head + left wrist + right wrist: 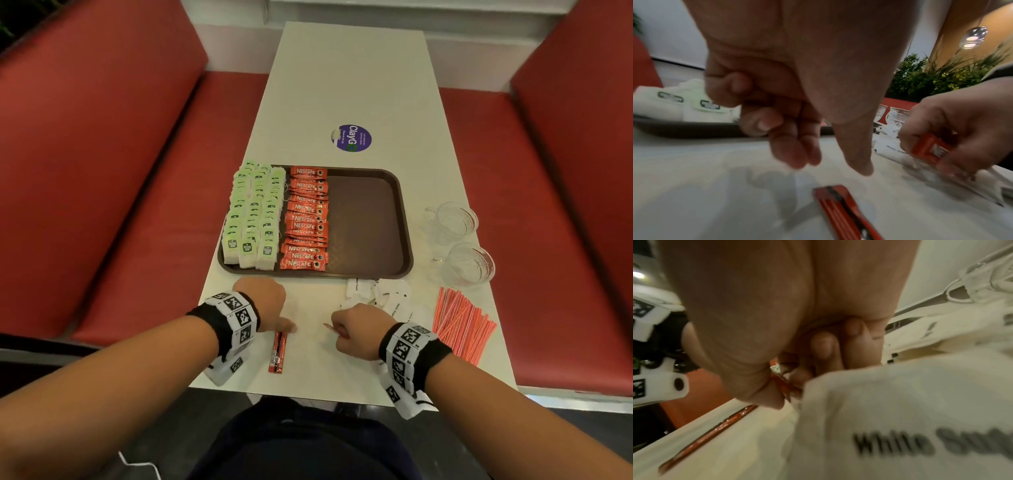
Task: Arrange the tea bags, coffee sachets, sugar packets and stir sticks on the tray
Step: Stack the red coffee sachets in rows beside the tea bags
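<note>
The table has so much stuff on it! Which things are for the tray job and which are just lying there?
For the job:
tray
tea bags
coffee sachets
loose coffee sachet
sugar packets
stir sticks

Just lying about:
two glass cups
round ClayGo sticker

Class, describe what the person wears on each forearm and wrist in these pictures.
Both forearms are bare, with no sleeves. Each wrist carries a black band wrapped by a ring of white blocks printed with black square-patterned tags. The left wrist's ring and the right wrist's ring look alike. The left hand and right hand wear no gloves.
</note>
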The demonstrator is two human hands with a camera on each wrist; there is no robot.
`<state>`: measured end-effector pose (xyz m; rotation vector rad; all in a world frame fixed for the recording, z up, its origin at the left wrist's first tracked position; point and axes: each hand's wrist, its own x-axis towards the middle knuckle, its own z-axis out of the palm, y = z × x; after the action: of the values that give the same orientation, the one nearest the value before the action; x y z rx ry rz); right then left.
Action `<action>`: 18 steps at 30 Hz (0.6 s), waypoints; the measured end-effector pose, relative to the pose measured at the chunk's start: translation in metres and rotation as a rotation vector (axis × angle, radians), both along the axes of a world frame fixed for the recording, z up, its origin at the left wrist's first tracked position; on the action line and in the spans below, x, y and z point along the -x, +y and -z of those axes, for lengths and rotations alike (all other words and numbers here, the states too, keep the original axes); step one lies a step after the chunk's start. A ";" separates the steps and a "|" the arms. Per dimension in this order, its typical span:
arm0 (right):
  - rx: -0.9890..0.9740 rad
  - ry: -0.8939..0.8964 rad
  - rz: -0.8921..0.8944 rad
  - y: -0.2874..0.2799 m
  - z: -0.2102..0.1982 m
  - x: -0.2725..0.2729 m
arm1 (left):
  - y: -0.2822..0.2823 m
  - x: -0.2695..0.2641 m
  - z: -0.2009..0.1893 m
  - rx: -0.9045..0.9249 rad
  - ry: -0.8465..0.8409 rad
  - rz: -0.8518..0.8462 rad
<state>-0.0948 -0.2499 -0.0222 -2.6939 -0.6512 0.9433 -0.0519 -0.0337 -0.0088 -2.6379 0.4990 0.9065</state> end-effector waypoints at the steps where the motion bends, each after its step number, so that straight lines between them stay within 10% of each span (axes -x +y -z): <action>1: -0.026 -0.001 0.008 0.000 0.000 0.000 | 0.000 0.005 0.002 -0.009 0.026 -0.025; 18: -0.333 0.029 0.335 -0.001 -0.014 -0.006 | -0.019 0.011 -0.012 0.493 0.025 0.018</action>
<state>-0.0885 -0.2511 -0.0085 -2.3868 -0.3016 0.7136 -0.0624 -0.0528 0.0028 -3.0503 0.8455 0.9041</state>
